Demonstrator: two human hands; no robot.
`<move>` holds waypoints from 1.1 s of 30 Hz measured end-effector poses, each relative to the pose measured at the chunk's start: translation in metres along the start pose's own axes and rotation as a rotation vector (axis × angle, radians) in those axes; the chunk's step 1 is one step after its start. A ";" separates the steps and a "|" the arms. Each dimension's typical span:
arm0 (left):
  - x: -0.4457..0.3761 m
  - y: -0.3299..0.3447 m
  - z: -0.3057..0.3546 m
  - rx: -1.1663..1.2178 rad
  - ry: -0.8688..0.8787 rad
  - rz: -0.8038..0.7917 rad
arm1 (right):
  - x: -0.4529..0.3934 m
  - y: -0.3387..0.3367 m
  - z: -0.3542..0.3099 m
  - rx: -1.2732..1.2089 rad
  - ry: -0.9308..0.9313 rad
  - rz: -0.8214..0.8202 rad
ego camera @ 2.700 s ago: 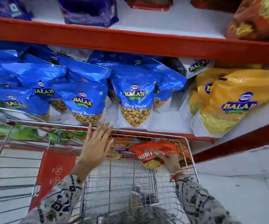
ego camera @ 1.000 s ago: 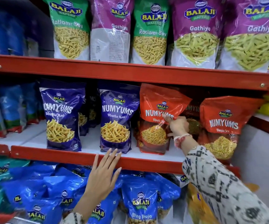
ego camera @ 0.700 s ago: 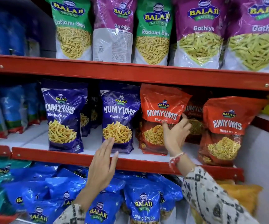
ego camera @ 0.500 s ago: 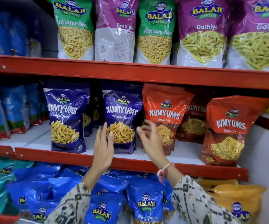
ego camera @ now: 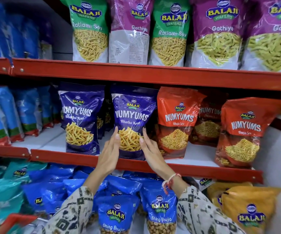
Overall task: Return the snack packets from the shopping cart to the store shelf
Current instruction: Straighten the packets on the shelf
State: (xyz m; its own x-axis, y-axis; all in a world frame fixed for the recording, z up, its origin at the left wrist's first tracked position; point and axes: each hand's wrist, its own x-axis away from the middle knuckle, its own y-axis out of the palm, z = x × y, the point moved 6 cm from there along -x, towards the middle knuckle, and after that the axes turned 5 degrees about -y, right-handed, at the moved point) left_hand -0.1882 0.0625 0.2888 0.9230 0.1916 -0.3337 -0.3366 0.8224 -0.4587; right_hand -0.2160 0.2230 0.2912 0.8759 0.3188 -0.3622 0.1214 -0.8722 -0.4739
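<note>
A purple Numyums packet stands upright on the middle red shelf. My left hand lies flat against its left side, thumb on the front. My right hand presses its right side, fingers straight. The packet is held between the two hands. Just to its right stands an orange Numyums packet, upright and free of my hands. A red corner of the shopping cart shows at the bottom left; its inside is out of view.
A second purple packet stands to the left and more orange packets to the right. Green and magenta packets line the top shelf. Blue packets and yellow packets fill the shelf below.
My right hand let go of the orange packet on the shelf and moved left. Both hands rose and closed in on the sides of the purple packet.
</note>
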 end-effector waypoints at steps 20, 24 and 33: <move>-0.006 0.108 0.065 0.277 0.104 -0.141 | 0.007 -0.142 0.066 -0.168 0.182 0.493; -0.020 0.137 0.063 0.344 0.040 -0.273 | -0.004 -0.137 0.068 -0.181 0.144 0.262; -0.007 0.137 0.060 0.255 0.016 -0.323 | 0.050 -0.142 0.064 0.068 0.163 0.209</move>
State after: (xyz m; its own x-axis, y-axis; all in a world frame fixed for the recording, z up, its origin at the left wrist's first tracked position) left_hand -0.2296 0.2059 0.2776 0.9700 -0.1045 -0.2197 0.0286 0.9458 -0.3236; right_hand -0.2191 0.3866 0.2892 0.9429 0.0657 -0.3264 -0.0968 -0.8839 -0.4575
